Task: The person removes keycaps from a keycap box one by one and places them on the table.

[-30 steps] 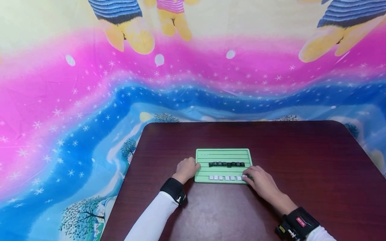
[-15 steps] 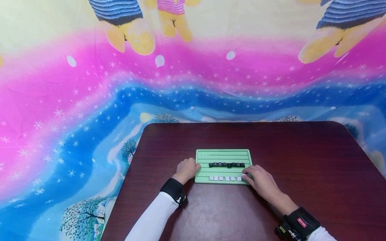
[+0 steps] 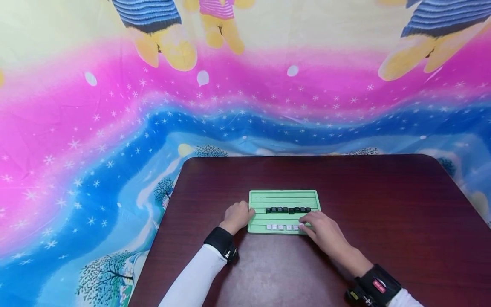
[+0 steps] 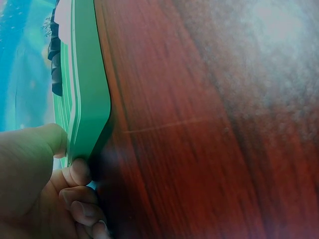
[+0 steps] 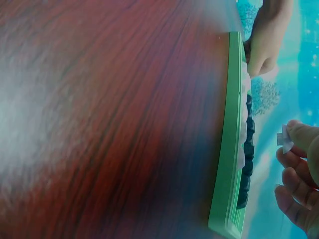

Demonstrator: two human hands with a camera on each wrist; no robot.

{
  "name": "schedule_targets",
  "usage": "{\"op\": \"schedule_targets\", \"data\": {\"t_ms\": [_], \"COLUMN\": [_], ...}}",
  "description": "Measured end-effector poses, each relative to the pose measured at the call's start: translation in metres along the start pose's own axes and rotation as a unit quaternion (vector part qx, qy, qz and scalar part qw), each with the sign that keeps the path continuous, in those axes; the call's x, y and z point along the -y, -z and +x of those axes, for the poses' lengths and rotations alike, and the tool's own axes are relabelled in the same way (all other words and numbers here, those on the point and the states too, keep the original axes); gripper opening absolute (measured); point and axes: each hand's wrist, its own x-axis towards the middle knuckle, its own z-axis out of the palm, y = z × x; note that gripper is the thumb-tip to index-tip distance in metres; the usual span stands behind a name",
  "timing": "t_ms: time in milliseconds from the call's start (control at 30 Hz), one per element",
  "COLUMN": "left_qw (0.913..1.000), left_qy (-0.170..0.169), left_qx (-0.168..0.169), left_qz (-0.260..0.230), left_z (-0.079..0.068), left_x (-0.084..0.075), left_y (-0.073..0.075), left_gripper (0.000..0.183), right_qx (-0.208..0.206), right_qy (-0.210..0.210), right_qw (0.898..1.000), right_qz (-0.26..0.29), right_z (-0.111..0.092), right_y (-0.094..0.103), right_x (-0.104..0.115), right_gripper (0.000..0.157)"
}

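While aloft, white keycap (image 5: 286, 141) in right grip (image 3: 325, 232)

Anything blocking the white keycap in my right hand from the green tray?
Nothing visible in mid-air: the right wrist view shows a gap between white keycap and green tray, though other keycaps occupy two rows.

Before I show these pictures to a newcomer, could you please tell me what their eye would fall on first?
Probably the backdrop, whose vivid pink and blue bands rise behind the table. Next, the green tray on that table, with a row of black keycaps and, nearer the person, white keycaps. The left hand grips the tray's left edge, while the right hand pinches a single white keycap above its right side.
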Motion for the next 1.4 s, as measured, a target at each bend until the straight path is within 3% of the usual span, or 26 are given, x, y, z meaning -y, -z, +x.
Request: {"op": "schedule_targets", "data": {"t_ms": [633,1400], "left_qw": [1.0000,0.9999], "left_qy": [0.002,0.004], "left_qx": [0.000,-0.002], "left_qz": [-0.004,-0.015], "left_z": [0.002,0.000], "left_x": [0.001,0.002], "left_y": [-0.001,-0.002], "left_gripper": [0.044,0.044], "right_qx": [-0.020,0.020], "right_qy": [0.041,0.047], "right_qw": [0.999,0.998], "right_qz": [0.004,0.035], "right_z": [0.009,0.016], "right_y": [-0.015,-0.032], "right_x": [0.028,0.064], "right_gripper": [0.015,0.013]}}
